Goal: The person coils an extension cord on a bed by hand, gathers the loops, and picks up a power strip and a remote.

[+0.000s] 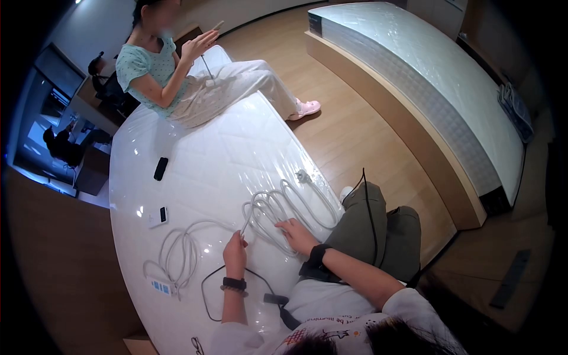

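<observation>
Head view: your left hand (235, 254) has its thumb and fingers pinching the pale cord (214, 222). Your right hand (299, 236) has its fingers at the loops just beside; whether that grip closes on a strand, I cannot tell. The cord lies in loose loops on the plastic-wrapped mattress (236, 136), with its plug (303, 176) near the mattress edge and the power strip (161, 287) at the other end. A thin black cable (203, 290) curves near your left wrist. Farther up lie a small white box (158, 217) and a black device (161, 168). Beyond them, a person (148, 74) sits on the mattress.
</observation>
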The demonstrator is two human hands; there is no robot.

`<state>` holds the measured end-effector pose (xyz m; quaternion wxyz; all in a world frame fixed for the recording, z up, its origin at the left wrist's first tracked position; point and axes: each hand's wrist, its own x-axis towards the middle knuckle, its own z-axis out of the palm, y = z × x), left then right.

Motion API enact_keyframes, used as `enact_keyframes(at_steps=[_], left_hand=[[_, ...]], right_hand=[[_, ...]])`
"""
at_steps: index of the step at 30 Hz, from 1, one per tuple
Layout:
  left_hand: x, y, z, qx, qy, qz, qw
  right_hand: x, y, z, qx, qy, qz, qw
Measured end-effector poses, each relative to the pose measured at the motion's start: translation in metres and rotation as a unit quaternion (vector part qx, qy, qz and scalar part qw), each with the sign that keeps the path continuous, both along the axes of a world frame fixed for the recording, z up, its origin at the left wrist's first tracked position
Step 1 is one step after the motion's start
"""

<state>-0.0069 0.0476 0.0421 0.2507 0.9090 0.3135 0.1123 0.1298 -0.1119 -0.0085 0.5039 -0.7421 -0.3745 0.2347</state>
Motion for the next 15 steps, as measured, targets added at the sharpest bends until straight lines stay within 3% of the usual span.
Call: enact_keyframes(at_steps=[6,14,15], left_hand=[[0.019,-0.038,0.016,-0.108,-0.002,0.062,0.992],[0.013,-0.047,-0.013,-0.099,0.033,0.086,0.991],[0.013,-0.045,-0.011,-0.177,0.042,0.088,0.979]], right_hand=[[0.000,0.000,0.001,-0.015,-0.002,0.003,1.000],[-0.001,0.000,-0.006,-0.015,-0.038,0.030,0.999],[-0.001,0.001,-0.008,-0.011,-0.043,0.032,0.999]])
